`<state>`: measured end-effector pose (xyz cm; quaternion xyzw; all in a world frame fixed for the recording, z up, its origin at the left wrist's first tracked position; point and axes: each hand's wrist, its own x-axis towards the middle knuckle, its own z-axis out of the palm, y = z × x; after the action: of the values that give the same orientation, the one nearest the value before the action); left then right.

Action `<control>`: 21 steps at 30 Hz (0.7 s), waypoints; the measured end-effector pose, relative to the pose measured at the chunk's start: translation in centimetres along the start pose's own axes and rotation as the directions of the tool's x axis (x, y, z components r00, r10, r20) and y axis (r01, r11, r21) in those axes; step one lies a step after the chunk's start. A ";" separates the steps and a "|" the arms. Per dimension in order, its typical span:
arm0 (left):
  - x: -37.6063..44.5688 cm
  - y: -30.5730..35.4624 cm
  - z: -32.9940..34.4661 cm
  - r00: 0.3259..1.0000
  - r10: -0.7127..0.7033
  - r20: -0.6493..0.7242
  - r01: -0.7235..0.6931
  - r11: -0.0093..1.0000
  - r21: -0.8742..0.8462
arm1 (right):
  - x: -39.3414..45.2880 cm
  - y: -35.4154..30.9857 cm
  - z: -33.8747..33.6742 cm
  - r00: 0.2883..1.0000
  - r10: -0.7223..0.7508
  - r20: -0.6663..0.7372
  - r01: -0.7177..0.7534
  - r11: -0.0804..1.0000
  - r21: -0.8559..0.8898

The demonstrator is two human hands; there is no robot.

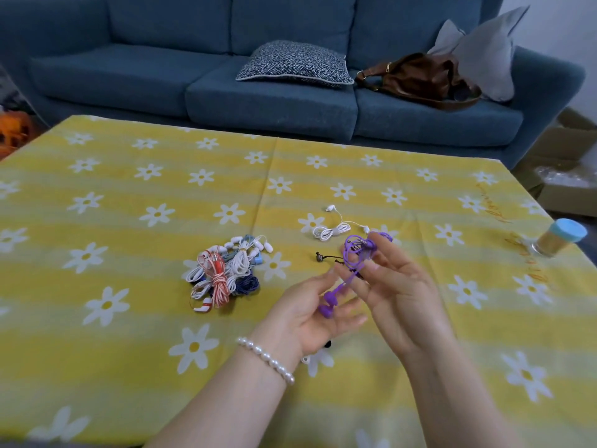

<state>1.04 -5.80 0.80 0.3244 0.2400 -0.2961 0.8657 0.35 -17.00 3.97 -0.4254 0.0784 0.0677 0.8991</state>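
Yellow daisy-print cloth is covering the bench [129, 195], with a blue sofa [193, 76] sitting behind it. Both hands are working above the bench on the purple earphones [350, 276], slightly right of centre. Left hand [310, 318] is cradling the two earbuds, its fingers [347, 313] only lightly bent with the thumb closing over the cord. Right hand [397, 295] is pinching a small bunch of cord loops at its fingertips [382, 250], the other fingers spread loose. The step looks like coiling the cord into a bundle. The next move is probably calling for another turn round the loops while the left hand is feeding slack, then tucking the end. The cord's long axis is running diagonally, with the buds low and pointing down toward the person and the loops high and farther away, to the right. A pile of wound earphones [226, 270] is lying well to the left. A white set [332, 229] is lying just beyond the hands, and a dark brown cord [323, 256] is lying near the loops. A jar [560, 237] is standing at the right edge.
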 end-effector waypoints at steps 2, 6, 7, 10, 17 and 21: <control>-0.1 0.0 0.1 0.997 0.010 0.077 -0.004 0.997 -0.076 | 0.5 0.1 -0.2 1.000 0.009 -0.026 -0.008 0.999 0.036; -0.2 0.2 0.0 0.994 0.097 -0.042 -0.096 0.995 0.007 | 1.5 -0.5 -0.7 0.997 -0.027 -0.069 0.031 0.998 0.050; -0.1 0.3 0.0 0.988 0.140 -0.061 -0.136 0.989 0.067 | 1.7 -0.7 -0.9 0.996 -0.027 -0.089 0.028 1.000 0.014; 0.2 0.5 -0.1 0.926 0.366 -0.091 -0.330 0.903 0.276 | 1.7 -1.0 -1.5 0.984 0.025 -0.177 -0.050 0.989 -0.139; -0.5 1.3 0.3 0.864 0.498 0.065 -0.486 0.795 0.362 | 1.1 -2.0 -3.6 0.944 0.068 -0.323 -0.242 0.807 -0.538; -0.2 1.0 0.6 0.882 0.465 0.075 -0.453 0.794 0.405 | 0.4 -2.2 -3.3 0.949 -0.055 -0.310 -0.151 0.786 -0.600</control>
<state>1.72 -5.57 1.78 0.5518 0.0989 -0.1163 0.8199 0.86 -20.95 3.46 -0.6983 0.2035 0.0447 0.6848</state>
